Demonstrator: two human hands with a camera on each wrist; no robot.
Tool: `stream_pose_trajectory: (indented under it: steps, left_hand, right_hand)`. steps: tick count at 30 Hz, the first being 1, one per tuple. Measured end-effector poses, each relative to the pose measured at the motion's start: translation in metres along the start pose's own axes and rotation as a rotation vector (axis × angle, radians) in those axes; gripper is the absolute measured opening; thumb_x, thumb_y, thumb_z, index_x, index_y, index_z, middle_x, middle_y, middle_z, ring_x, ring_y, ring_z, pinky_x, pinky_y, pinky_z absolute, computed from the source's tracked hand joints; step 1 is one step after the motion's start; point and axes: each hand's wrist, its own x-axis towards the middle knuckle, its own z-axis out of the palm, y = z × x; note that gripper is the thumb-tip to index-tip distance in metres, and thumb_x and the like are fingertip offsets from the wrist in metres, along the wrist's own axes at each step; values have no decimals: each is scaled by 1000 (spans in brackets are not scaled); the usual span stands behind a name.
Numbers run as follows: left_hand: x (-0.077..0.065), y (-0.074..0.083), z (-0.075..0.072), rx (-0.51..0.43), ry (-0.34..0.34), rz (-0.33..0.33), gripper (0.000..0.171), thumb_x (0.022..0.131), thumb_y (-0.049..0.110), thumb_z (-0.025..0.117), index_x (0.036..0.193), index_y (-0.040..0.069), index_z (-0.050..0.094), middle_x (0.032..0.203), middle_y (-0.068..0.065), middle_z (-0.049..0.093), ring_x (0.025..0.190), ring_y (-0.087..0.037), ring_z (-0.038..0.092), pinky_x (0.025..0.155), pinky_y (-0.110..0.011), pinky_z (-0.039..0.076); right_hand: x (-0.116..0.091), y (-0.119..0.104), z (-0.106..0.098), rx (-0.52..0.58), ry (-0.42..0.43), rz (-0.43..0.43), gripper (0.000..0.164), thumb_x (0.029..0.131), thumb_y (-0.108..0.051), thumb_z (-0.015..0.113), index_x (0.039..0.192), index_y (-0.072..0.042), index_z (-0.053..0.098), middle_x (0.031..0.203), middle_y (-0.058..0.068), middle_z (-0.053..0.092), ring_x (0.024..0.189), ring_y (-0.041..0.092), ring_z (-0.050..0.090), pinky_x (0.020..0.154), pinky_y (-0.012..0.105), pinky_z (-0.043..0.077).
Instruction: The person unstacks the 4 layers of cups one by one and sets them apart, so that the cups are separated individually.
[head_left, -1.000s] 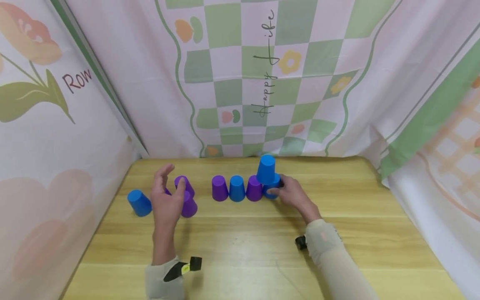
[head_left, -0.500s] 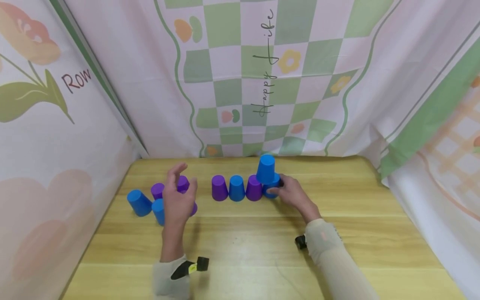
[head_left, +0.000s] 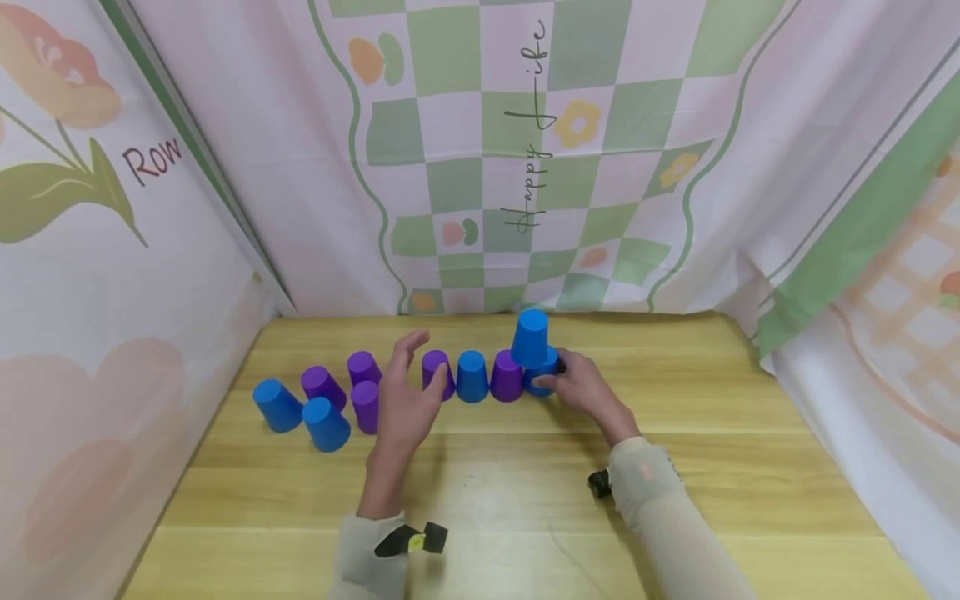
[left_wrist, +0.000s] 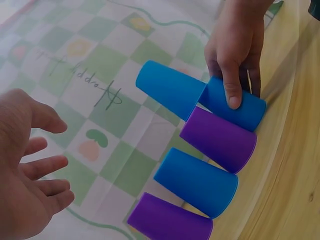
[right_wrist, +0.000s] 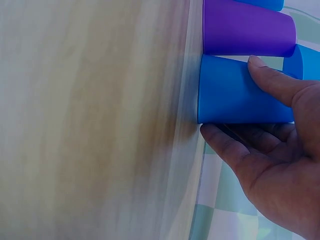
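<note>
Four-cup row avoided: several upside-down cups stand side by side, purple and blue alternating. My right hand [head_left: 588, 387] holds the blue cup [right_wrist: 240, 92] at the row's right end, thumb on its near side and fingers along its right side. An upper blue cup [head_left: 530, 337] rests upside down across that cup and the purple cup [left_wrist: 220, 140] beside it. My left hand [head_left: 407, 407] hovers with nothing in it, fingers spread apart. In the head view it overlaps the row's leftmost purple cup [head_left: 433, 367]. Another blue cup [left_wrist: 197, 182] stands between the two purple ones.
Left of the row is a loose group of upside-down cups: a blue cup [head_left: 277, 407], another blue cup [head_left: 326, 425] and several purple ones, such as a purple cup [head_left: 365, 408]. A patterned curtain [head_left: 457, 183] hangs behind the wooden table [head_left: 487, 517].
My left hand has moved right, from over the loose cups to in front of the row's left end, uncovering those cups. The right hand and the row have stayed in place.
</note>
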Motion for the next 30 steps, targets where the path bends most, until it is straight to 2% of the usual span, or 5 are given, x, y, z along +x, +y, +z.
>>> stream_pose_trajectory:
  steps: [7,16,21,25,30]
  left_hand:
    - [0,-1,11,-13,-14,13,53,96,3,72,145,9,56,148,-8,61,146,-26,51,125,-46,39]
    - [4,0,34,-47,-43,44,53,94,2,74,144,6,56,145,-13,63,141,-31,55,121,-52,43]
    - [9,3,47,-31,-72,6,56,95,5,75,146,8,54,147,-12,61,142,-31,53,122,-48,42]
    - [13,4,58,-35,-88,-37,57,95,9,77,147,9,54,149,-12,61,143,-34,53,122,-51,43]
    - [16,-4,75,-94,-123,-14,57,96,20,80,146,13,55,149,-8,60,143,-32,53,122,-48,44]
  right_hand:
    - [0,0,-1,-1,-5,7,44,99,-26,74,132,0,63,133,24,68,123,42,66,105,61,54]
    - [-1,-2,-2,-1,-2,4,46,98,-27,75,133,1,63,133,25,68,123,43,65,106,61,54]
    - [-1,-2,-1,-5,3,0,45,98,-26,75,132,1,63,132,25,69,123,44,65,107,61,53]
    - [0,-2,-1,-12,8,-4,45,98,-26,75,132,1,63,132,26,69,122,44,66,107,61,53]
    - [-1,-1,-1,-11,9,0,47,99,-27,75,135,1,62,134,26,68,124,45,65,108,63,52]
